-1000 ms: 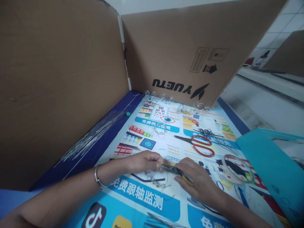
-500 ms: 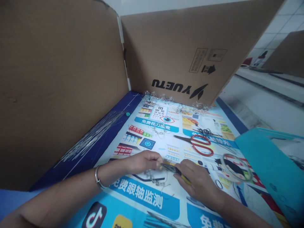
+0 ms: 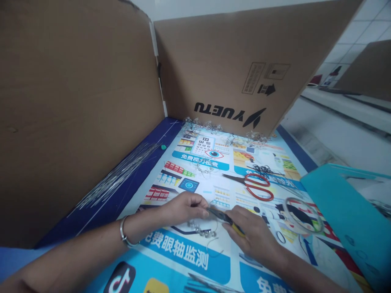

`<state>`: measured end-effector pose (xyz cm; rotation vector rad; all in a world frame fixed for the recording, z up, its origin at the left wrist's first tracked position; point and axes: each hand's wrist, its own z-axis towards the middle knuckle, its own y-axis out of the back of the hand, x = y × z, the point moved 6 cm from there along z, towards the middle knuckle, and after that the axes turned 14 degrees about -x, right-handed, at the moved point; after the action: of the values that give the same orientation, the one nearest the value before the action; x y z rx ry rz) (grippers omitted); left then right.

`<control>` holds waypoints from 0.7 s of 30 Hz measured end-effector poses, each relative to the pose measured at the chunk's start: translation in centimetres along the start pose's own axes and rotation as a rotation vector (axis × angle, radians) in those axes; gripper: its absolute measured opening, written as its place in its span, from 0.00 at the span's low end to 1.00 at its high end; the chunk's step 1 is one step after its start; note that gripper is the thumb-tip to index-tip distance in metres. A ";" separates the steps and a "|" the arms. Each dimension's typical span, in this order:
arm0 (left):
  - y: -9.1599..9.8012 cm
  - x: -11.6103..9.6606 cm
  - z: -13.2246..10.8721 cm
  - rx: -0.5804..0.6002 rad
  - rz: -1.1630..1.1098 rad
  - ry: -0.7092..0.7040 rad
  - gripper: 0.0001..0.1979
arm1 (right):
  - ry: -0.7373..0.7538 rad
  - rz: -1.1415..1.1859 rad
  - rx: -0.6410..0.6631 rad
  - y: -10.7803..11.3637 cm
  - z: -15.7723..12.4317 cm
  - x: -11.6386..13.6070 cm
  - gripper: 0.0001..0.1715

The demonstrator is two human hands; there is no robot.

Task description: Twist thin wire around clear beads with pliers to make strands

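Note:
My left hand is pinched shut on a thin wire that carries a string of clear beads, which droops onto the printed poster. My right hand grips small pliers with yellow handles. The jaws of the pliers meet the wire right at my left fingertips. A metal bangle sits on my left wrist.
Red-handled scissors lie beyond my hands. Several straight wires are piled at the left by the cardboard wall. Clear beads lie along the back cardboard. A tape ring and a teal folder are at the right.
Both hands shifted very slightly up and left on the poster; the pliers stay at the wire and the bead string hangs a little differently.

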<state>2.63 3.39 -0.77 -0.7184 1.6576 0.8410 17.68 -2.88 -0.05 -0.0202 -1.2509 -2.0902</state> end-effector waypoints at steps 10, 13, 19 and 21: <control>1.1 0.7 0.3 -0.215 -0.128 0.046 0.11 | -0.115 0.051 -0.117 0.5 0.2 -1.0 0.11; 1.0 0.8 0.1 -0.239 -0.233 0.094 0.13 | -0.175 0.076 -0.136 0.6 0.7 -0.9 0.12; -0.1 0.7 -0.3 -0.200 -0.444 0.144 0.14 | -0.156 0.123 -0.155 0.3 0.6 -0.3 0.16; -0.5 0.8 -0.6 -0.187 -0.491 0.179 0.13 | -0.141 0.141 -0.171 0.3 0.5 -0.2 0.17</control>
<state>2.51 2.63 -1.57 -1.2998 1.4715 0.5923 17.89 -2.47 0.36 -0.3288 -1.1131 -2.0954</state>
